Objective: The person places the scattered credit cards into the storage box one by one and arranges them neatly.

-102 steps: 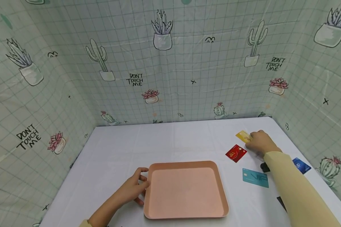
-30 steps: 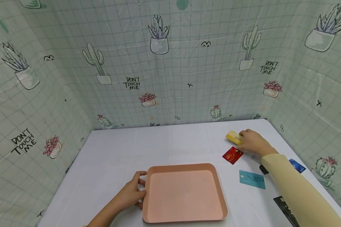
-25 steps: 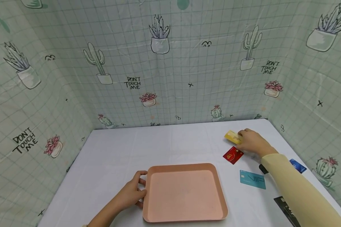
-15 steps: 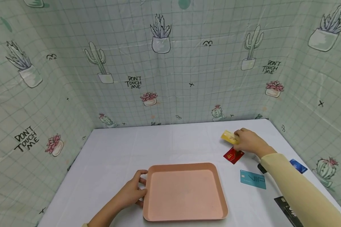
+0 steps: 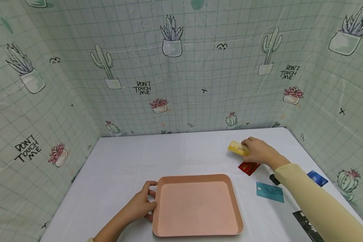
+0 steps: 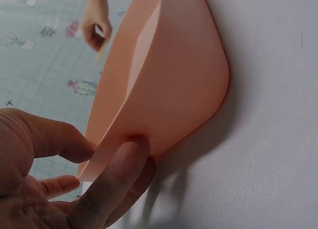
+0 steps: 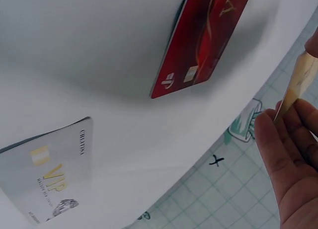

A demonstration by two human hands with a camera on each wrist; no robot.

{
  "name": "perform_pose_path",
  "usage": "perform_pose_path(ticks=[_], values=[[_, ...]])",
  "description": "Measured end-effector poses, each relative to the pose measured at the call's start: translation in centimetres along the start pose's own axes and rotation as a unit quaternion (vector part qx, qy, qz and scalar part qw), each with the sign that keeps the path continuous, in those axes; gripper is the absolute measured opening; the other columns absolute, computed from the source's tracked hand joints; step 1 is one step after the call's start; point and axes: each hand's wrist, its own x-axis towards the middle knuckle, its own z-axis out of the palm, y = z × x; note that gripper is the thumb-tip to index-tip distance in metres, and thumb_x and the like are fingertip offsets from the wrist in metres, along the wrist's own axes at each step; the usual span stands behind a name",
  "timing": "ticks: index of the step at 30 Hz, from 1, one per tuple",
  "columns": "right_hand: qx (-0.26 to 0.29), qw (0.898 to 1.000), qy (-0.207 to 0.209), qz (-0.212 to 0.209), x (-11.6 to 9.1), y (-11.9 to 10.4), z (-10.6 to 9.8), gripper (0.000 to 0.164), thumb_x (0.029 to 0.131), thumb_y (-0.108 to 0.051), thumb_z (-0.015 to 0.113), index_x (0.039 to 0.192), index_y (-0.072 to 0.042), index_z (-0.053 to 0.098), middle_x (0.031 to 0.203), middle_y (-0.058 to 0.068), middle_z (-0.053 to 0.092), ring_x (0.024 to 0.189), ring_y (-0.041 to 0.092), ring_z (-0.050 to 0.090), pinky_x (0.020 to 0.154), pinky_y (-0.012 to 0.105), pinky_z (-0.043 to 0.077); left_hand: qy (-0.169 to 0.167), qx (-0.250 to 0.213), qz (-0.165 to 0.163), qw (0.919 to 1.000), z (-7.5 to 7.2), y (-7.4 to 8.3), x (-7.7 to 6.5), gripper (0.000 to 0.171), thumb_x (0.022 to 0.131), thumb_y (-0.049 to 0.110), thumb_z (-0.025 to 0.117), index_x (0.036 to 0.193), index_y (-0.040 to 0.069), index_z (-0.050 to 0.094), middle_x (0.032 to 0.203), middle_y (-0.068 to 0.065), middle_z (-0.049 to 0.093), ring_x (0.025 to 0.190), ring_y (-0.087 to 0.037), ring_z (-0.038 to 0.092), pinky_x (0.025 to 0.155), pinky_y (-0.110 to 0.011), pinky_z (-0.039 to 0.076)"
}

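Yellow card (image 5: 237,148) is carried leftward, upper right of the frame, above the white table (image 5: 169,154).

Pinched tightly in the right hand (image 5: 261,153), it has been brought nearer the peach tray (image 5: 198,205), lower centre, its rim gripped by the left hand (image 5: 137,206); more of the red VIP card (image 5: 248,168) is covered than a half-second earlier.

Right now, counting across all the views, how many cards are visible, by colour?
Yellow card, in the right hand: 1
Red card: 1
Teal card: 1
Blue card: 1
Black card: 1
White card, right wrist view only: 1
Total: 6
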Motion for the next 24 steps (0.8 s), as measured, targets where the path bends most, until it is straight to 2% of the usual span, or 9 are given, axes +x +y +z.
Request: perform_pose_path(ticks=[4,11,17,24], values=[[0.002,1.000,0.006,-0.020,-0.1,-1.3,-0.2,0.062,0.077,-0.025,0.077,0.130,0.004,0.063,0.120,0.019,0.065,0.095,0.027,0.060,0.094,0.053,0.059,0.000,-0.004,-0.006,1.0000,0.0,-0.1,0.0,0.074,0.087,-0.006,0.061,0.152,0.001,0.027,0.122,-0.024,0.056,0.072,-0.022,0.070,0.057,-0.043,0.064],[0.004,0.998,0.008,-0.062,0.1,-3.1,-0.5,0.063,0.077,-0.024,0.078,0.131,0.003,0.063,0.119,0.016,0.065,0.093,0.024,0.061,0.089,0.048,0.059,-0.007,-0.003,0.007,1.0000,-0.2,-0.2,0.1,0.073,0.088,-0.006,0.061,0.153,0.000,0.026,0.123,-0.027,0.056,0.073,-0.023,0.071,0.057,-0.044,0.065],[0.009,0.997,0.007,-0.079,-0.2,-4.6,-0.9,0.062,0.077,-0.023,0.077,0.132,0.002,0.063,0.121,0.014,0.065,0.096,0.023,0.061,0.090,0.046,0.059,-0.006,-0.003,0.004,1.0000,-0.2,-0.1,0.3,0.072,0.089,-0.006,0.061,0.152,0.000,0.027,0.122,-0.026,0.057,0.072,-0.023,0.071,0.057,-0.044,0.064],[0.017,0.995,0.005,-0.100,-0.6,-5.9,-0.7,0.060,0.077,-0.023,0.077,0.131,0.001,0.064,0.122,0.013,0.065,0.092,0.019,0.059,0.082,0.037,0.059,0.002,0.000,-0.003,1.0000,-0.1,-0.3,0.2,0.072,0.088,-0.006,0.061,0.151,0.001,0.028,0.122,-0.026,0.058,0.072,-0.022,0.071,0.056,-0.043,0.064]])
